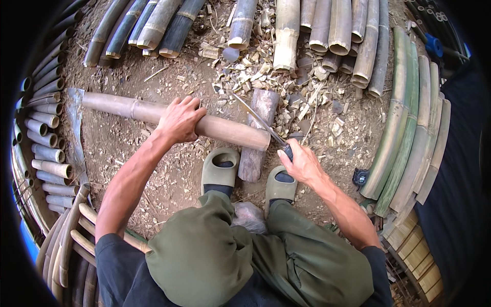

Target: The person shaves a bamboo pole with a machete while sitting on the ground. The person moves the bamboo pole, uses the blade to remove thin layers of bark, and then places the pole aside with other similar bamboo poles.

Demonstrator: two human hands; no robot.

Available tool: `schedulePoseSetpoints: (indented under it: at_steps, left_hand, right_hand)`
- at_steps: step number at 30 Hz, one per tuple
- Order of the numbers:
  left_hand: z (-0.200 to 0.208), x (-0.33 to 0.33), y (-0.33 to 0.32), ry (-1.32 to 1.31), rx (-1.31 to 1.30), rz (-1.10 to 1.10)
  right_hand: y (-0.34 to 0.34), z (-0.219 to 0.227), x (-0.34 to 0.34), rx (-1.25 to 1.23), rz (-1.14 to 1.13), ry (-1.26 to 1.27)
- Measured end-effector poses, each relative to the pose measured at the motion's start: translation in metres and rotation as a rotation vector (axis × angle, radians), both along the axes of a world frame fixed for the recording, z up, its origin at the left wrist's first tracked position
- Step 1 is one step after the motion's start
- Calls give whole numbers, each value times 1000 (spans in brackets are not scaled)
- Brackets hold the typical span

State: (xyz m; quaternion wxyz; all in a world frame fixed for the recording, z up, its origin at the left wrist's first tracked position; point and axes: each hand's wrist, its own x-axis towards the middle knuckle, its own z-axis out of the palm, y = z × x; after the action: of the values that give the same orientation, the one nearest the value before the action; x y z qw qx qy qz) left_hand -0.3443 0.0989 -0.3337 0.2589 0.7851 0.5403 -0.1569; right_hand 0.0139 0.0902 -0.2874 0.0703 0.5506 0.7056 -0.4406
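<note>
A thick, pale brown bamboo pole (230, 130) lies slantwise before me, its right end resting across a short wooden log (251, 163). My left hand (182, 120) is wrapped over the pole's middle from above, fingers closed round it. In my right hand (303, 161) is a long-bladed knife (260, 118), gripped by its dark handle. The blade points up and to the left, past the pole's right end and over the log. I cannot tell whether the blade touches the bamboo. Most of the knife handle is hidden by my fingers.
Cut bamboo poles (153, 25) lie along the far side, with more stacked at the left. Split bamboo strips (409, 117) lie at the right beside a black tape measure (360, 177). Wood chips (255, 77) litter the dirt floor. My sandalled feet (220, 171) flank the log.
</note>
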Motion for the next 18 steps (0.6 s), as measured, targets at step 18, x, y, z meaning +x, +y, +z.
schedulePoseSetpoints:
  at_steps: [18]
  left_hand:
    - [-30,-11,3,-86,241,23]
  right_hand:
    - [14,-8,-30,424,32,315]
